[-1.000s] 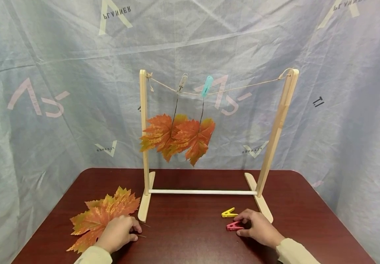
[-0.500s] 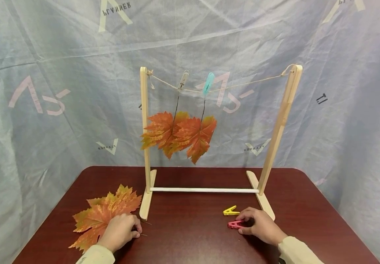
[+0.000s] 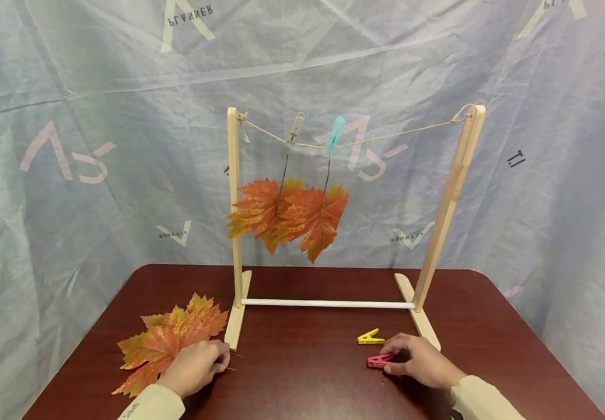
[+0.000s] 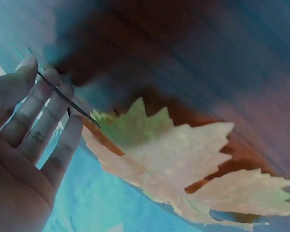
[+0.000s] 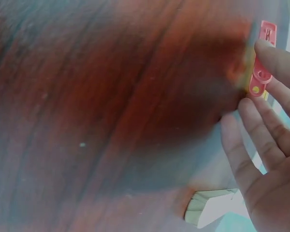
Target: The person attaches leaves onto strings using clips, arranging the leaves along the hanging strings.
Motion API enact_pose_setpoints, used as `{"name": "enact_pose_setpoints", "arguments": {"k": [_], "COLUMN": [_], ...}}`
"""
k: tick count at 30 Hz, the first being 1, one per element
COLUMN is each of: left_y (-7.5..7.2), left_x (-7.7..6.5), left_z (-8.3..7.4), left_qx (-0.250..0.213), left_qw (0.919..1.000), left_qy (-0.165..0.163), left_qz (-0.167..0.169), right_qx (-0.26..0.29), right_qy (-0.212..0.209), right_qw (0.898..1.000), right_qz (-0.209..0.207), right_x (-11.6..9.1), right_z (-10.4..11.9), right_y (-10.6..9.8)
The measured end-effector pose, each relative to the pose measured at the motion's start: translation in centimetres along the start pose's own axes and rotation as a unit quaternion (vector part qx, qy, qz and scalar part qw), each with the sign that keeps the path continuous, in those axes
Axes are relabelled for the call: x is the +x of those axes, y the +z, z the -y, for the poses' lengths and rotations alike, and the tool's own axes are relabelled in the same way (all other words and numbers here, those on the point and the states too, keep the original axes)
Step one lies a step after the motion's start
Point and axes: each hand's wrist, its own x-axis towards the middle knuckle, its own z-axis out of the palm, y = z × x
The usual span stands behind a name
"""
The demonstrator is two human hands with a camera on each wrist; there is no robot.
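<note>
Orange-yellow artificial maple leaves (image 3: 163, 341) lie overlapping at the left of the table, their thin stems pointing right. My left hand (image 3: 197, 364) reaches over them and pinches a dark stem (image 4: 63, 96) between thumb and fingers. At the right, my right hand (image 3: 420, 359) pinches a red clothespin (image 3: 377, 361) between thumb and fingertips, low over the tabletop. A yellow clothespin (image 3: 370, 336) lies just beyond it. Two more leaves (image 3: 315, 219) hang by their stems from a string (image 3: 397, 135), one under a beige clothespin (image 3: 296, 128), the other under a blue clothespin (image 3: 336, 134).
A wooden frame stands behind my hands, with a left post (image 3: 234, 204), a right post (image 3: 449, 204) and a white crossbar (image 3: 328, 303) low between them. Its feet rest on the dark red table (image 3: 302, 379). A grey printed cloth (image 3: 123, 233) hangs behind.
My left thumb and fingers have closed together on the stem. My right hand keeps hold of the red clothespin, which has shifted slightly. The head view has moved a little.
</note>
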Motion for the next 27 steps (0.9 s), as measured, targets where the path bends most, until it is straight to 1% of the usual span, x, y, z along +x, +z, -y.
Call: {"name": "enact_pose_setpoints", "arguments": {"k": [3, 6, 9, 11, 15, 19, 24, 27], "left_y": [-0.4, -0.6, -0.9, -1.1, -1.6, -2.2, -2.8, -3.1], "left_x": [0.0, 0.1, 0.3, 0.5, 0.8, 1.1, 1.6, 1.9], "left_z": [0.3, 0.6, 0.9, 0.9, 0.7, 0.5, 0.5, 0.4], "left_qx": [0.006, 0.031, 0.048, 0.049, 0.033, 0.029, 0.017, 0.012], "left_qw": [0.9999, 0.9985, 0.9954, 0.9939, 0.9931, 0.993, 0.9936, 0.9933], "left_qy": [0.007, 0.039, 0.069, 0.082, 0.094, 0.098, 0.106, 0.112], "left_qz": [-0.004, -0.023, -0.045, -0.055, -0.063, -0.059, -0.035, -0.022], "right_qx": [0.02, 0.031, 0.036, 0.037, 0.041, 0.052, 0.06, 0.052], "right_qy": [0.002, 0.004, 0.002, 0.0, -0.01, -0.015, -0.011, -0.01], "right_qw": [1.0, 0.999, 0.999, 0.999, 0.999, 0.999, 0.998, 0.998], "right_qz": [0.016, 0.029, 0.033, 0.031, 0.014, -0.005, -0.023, -0.032], "right_x": [0.2, 0.2, 0.3, 0.3, 0.4, 0.5, 0.6, 0.5], "right_z": [0.1, 0.3, 0.7, 1.0, 1.6, 2.1, 2.5, 2.5], "right_y": [-0.2, -0.5, -0.7, -0.8, -1.0, -1.1, -1.5, -1.8]}}
